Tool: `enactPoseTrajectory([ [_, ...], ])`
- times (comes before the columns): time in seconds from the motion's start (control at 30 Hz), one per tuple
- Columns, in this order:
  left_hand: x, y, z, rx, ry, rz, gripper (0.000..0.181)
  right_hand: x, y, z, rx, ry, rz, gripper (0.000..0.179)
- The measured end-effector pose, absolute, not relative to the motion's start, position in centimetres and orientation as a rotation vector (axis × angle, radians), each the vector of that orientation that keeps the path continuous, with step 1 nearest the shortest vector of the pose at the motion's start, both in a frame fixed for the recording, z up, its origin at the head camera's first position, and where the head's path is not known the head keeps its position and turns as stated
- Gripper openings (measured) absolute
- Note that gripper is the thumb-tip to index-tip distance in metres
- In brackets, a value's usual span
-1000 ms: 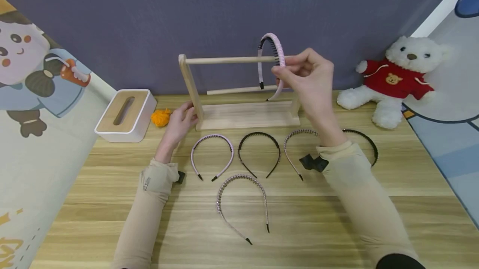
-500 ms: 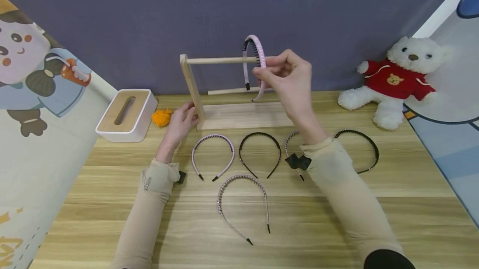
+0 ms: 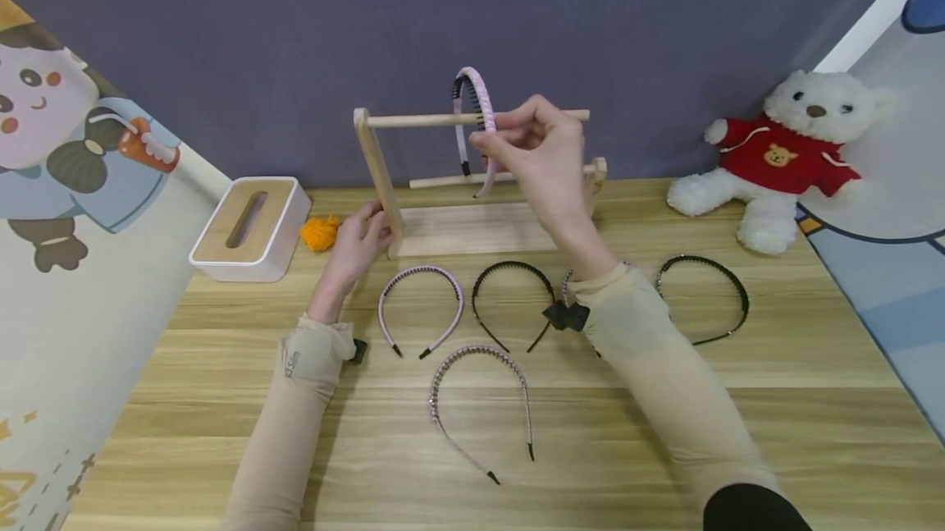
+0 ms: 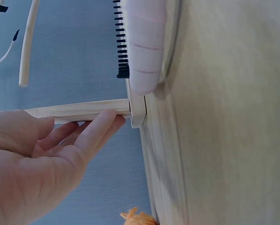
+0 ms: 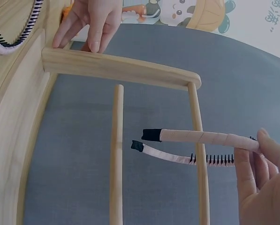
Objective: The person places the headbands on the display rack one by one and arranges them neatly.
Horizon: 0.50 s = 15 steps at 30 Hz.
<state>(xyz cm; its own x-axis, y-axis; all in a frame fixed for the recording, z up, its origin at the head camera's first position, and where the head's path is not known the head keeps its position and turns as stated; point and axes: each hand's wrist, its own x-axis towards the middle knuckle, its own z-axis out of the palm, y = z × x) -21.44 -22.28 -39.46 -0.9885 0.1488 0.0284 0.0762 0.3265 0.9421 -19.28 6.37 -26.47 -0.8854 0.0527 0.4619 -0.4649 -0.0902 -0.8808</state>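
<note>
A light wooden rack [image 3: 378, 174] has an upper rod [image 3: 413, 121] fixed to its tall left post and a lower rod [image 3: 435, 182] fixed to a shorter right post. My right hand [image 3: 550, 157] pinches one side of a pink wrapped headband [image 3: 483, 92] with black inner teeth. The headband straddles the upper rod, its arch above and its black tips hanging below. My left hand [image 3: 358, 242] touches the foot of the left post [image 4: 79, 110] with fairly straight fingers. A smooth pink headband [image 3: 421, 268] and a beaded headband [image 3: 480, 349] lie in front of the rack.
Black headbands [image 3: 513, 264] [image 3: 744, 301] lie on the wooden table [image 3: 627, 465]; another beaded one is mostly hidden under my right sleeve. Left of the rack are an orange yarn ball [image 3: 319, 233] and a tissue box [image 3: 284, 231]. A white teddy bear [image 3: 775, 155] sits at right.
My right hand has slid the pink headband leftward along the upper rod, uncovering the rod's free end and the short right post. The left hand stays at the left post.
</note>
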Motion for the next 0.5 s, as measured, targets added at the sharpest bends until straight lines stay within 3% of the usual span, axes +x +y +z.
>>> enactPoseTrajectory([
  [0.5,-21.3,-22.3,-39.5,0.224,2.508,1.786,0.047,-20.3,3.7,-26.6,0.518,-1.862,1.982,0.019],
])
